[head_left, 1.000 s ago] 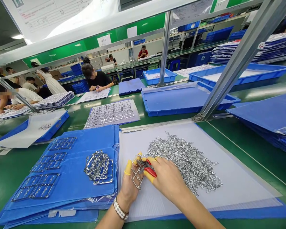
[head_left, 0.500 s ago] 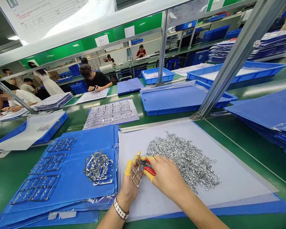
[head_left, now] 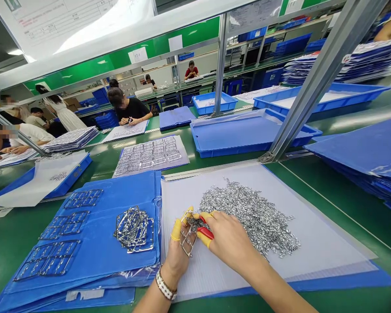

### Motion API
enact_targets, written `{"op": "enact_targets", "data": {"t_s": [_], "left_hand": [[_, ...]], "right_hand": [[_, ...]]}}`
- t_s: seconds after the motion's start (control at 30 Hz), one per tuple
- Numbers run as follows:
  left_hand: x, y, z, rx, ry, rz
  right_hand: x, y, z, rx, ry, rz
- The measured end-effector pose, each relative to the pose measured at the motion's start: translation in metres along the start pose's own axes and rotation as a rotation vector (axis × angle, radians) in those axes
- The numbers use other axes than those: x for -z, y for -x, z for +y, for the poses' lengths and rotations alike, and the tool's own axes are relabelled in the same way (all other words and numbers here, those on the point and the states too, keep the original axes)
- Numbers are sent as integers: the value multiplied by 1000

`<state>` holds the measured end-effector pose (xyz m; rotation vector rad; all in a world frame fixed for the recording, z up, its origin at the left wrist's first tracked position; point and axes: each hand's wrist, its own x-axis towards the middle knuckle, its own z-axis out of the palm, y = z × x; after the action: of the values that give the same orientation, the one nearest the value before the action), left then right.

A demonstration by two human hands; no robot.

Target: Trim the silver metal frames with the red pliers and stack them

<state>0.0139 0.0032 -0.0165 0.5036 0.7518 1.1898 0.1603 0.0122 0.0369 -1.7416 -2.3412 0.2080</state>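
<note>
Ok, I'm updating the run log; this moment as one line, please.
left hand: holds wire frame | right hand: red-handled tool at frame | white sheet: heap of metal pieces | blue sheets: piled frames

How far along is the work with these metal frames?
Likely done: the flat frames on the blue sheets. In hand: one frame in the left hand, a red-handled tool in the right hand. Unused: a large heap of small pieces. Whether the tangled pile is finished, I cannot tell.
</note>
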Motion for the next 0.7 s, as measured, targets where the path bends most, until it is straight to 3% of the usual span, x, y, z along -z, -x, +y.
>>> {"op": "enact_targets", "data": {"t_s": [0.33, 0.7], "left_hand": [[4, 2, -1, -37, -64, 18], [0, 2, -1, 19, 28, 7]], "right_hand": [[5, 2, -5, 20, 78, 12], [6, 3, -8, -2, 147, -39]]}}
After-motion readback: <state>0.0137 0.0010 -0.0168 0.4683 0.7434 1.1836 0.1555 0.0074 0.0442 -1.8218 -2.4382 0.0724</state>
